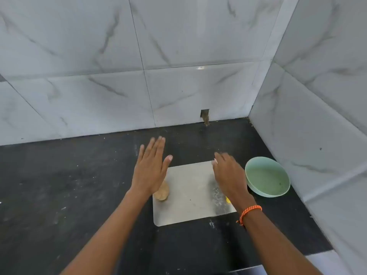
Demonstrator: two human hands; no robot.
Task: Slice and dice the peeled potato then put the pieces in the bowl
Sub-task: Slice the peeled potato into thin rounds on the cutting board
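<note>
Head view: left hand point(151, 171) raised over the left edge of the flat, rectangular steel-grey cutting board point(190, 187), fingers straight and together, thumb out, gripping nothing. Right hand point(228, 175) hovering over the board's right side, somewhat blurred, fingers extended and loosely spread, also empty. An orange braided thread band point(250, 211) round the right wrist.

Peeled, pale tan, rounded potato point(161, 192) whole and uncut, resting on the board's left part just beneath the left palm, probably set there for the left hand to steady. Something with a grey speckled surface and a small yellow part point(228, 199) lying along the board's right edge under the right hand; likely the knife, though too hidden to tell. If so, sensibly placed for the cutting hand.

Round, pale green bowl point(267, 176) standing on the black stone countertop point(59, 185) just beside the board's right edge, holding no pieces, close enough for an easy transfer of cut pieces. White marble-veined wall tiles point(178, 56) behind and to the right, closing the corner.

Judged stage: slicing not yet begun, both hands poised above the work.
</note>
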